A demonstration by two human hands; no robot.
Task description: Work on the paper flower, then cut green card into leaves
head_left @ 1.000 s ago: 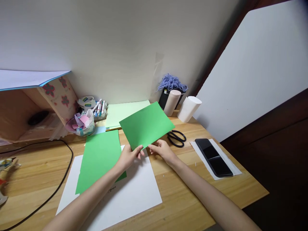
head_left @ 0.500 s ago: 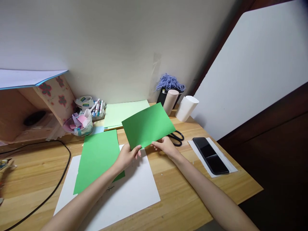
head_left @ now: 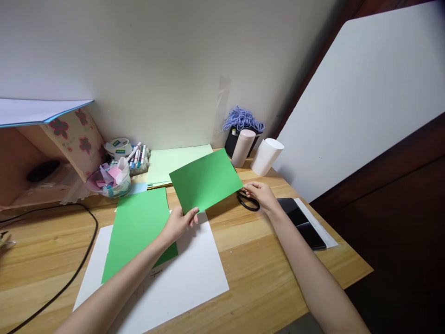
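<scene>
A small sheet of green paper [head_left: 206, 181] is held up above the table, tilted toward me. My left hand [head_left: 180, 222] pinches its lower left edge, thumb on top. At the sheet's right corner, the fingertips of my right hand [head_left: 259, 192] are closed on the paper. Below and to the left lies a larger green sheet [head_left: 139, 227], partly covered by my left forearm. It rests on a white sheet [head_left: 201, 269] with small dark marks. Scissors [head_left: 248, 202] with black handles lie just under my right hand, their blades hidden by the raised paper.
A phone [head_left: 308, 227] lies on white paper at the right. At the back stand a white roll [head_left: 267, 157], a pale pink cylinder [head_left: 243, 149] and blue yarn [head_left: 242, 119]. Pale green paper [head_left: 177, 160], markers [head_left: 138, 157] and a tub of scraps [head_left: 111, 181] sit further left. A black cable [head_left: 81, 264] curves across the left.
My right hand has slid right along the paper's lower edge to its right corner. The left hand keeps its pinch. The view has shifted slightly.
</scene>
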